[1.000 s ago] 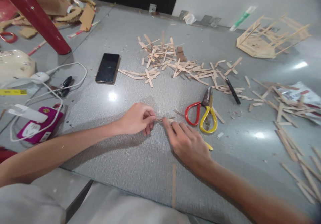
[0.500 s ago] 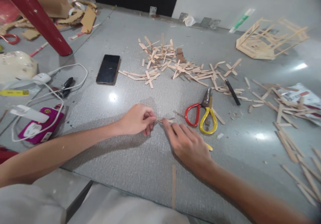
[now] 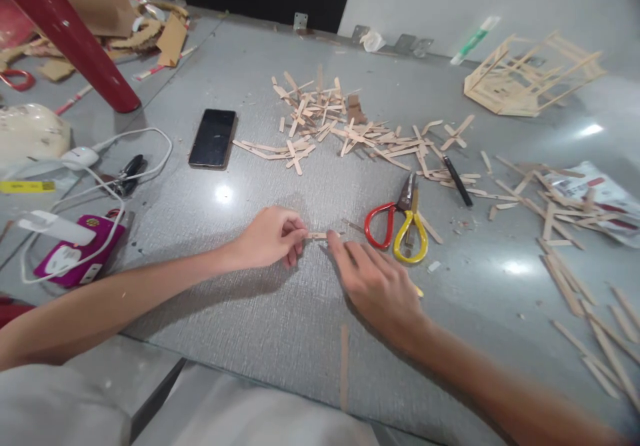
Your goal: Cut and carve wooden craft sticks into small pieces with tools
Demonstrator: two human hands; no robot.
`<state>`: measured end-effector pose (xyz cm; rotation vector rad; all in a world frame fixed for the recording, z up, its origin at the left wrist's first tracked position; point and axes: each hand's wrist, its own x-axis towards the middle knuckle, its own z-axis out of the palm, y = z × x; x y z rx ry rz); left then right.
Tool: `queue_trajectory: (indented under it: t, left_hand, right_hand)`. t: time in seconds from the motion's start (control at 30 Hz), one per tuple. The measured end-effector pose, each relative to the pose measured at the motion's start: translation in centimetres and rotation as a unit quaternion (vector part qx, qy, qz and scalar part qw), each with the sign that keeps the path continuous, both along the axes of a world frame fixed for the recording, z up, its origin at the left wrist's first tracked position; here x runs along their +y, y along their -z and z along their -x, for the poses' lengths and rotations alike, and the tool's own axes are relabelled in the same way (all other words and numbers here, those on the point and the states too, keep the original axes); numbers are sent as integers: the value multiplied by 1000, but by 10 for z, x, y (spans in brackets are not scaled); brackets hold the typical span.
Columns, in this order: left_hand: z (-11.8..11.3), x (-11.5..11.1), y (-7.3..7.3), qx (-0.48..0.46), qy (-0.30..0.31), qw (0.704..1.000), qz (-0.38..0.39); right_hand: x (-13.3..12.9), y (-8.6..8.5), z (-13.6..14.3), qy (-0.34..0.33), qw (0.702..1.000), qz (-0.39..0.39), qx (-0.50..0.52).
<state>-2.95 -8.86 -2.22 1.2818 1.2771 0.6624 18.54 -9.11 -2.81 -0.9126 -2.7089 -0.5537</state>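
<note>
A small wooden stick piece (image 3: pixel 317 236) spans the gap between my two hands, low over the grey table. My left hand (image 3: pixel 277 236) pinches its left end between thumb and forefinger. The forefinger of my right hand (image 3: pixel 375 276) touches its right end; the other fingers are bent, and my right thumb is hidden. Scissors with one red and one yellow handle (image 3: pixel 411 236) lie just beyond my right hand. A single flat stick (image 3: pixel 345 366) lies near the table's front edge.
Beyond the hands is a pile of wooden sticks (image 3: pixel 325 109), with a phone (image 3: pixel 213 138) to its left. A black pen (image 3: pixel 457 181), more sticks and a wooden frame (image 3: pixel 515 105) are at right. Cables and a purple power strip (image 3: pixel 80 253) lie left.
The small stick piece now lies straighter between my fingers, and its right end is more covered by my right forefinger. The whole view has shifted slightly.
</note>
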Motion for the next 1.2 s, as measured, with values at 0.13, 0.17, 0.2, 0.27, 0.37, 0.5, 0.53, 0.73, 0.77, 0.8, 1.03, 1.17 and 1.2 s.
queue_trajectory:
  t: [0.13, 0.17, 0.2, 0.27, 0.37, 0.5, 0.53, 0.73, 0.77, 0.8, 1.03, 1.17, 1.2]
  left_hand:
    - [-8, -10, -6, -48, -66, 995, -50]
    - [-10, -13, -9, -67, -74, 993, -57]
    - [-11, -17, -13, -81, -78, 991, -66]
    - [-14, -24, -21, -85, -79, 989, -95]
    - [-17, -36, -33, -55, -72, 984, -156]
    - [-20, -50, -44, -3, -51, 964, -262]
    - [-20, -53, -45, 8, -50, 957, -286]
    - [-22, -60, -42, 55, -54, 918, -389]
    - [-22, -61, -41, 60, -52, 911, -406]
    - [-22, -61, -40, 64, -50, 904, -421]
    - [-22, -63, -38, 78, -51, 880, -465]
    - [-24, -63, -39, 49, -64, 863, -499]
    - [-24, -64, -39, 48, -64, 863, -498]
  right_hand:
    - [7, -10, -3, 43, 958, 169, 230]
    - [8, -14, -2, 63, 929, 231, 282]
    - [9, -19, -2, 83, 894, 295, 326]
    - [9, -29, -1, 112, 807, 416, 404]
    - [6, -42, -2, 119, 685, 527, 490]
    - [1, -53, -3, 101, 635, 552, 531]
    - [0, -54, -3, 92, 632, 554, 534]
    - [-6, -60, -6, 53, 625, 560, 542]
    - [-7, -60, -7, 50, 625, 563, 539]
    - [-7, -60, -8, 46, 626, 565, 536]
    - [-10, -63, -8, 36, 637, 570, 518]
    - [-13, -65, -7, 42, 648, 574, 498]
    - [-13, -66, -7, 49, 650, 575, 494]
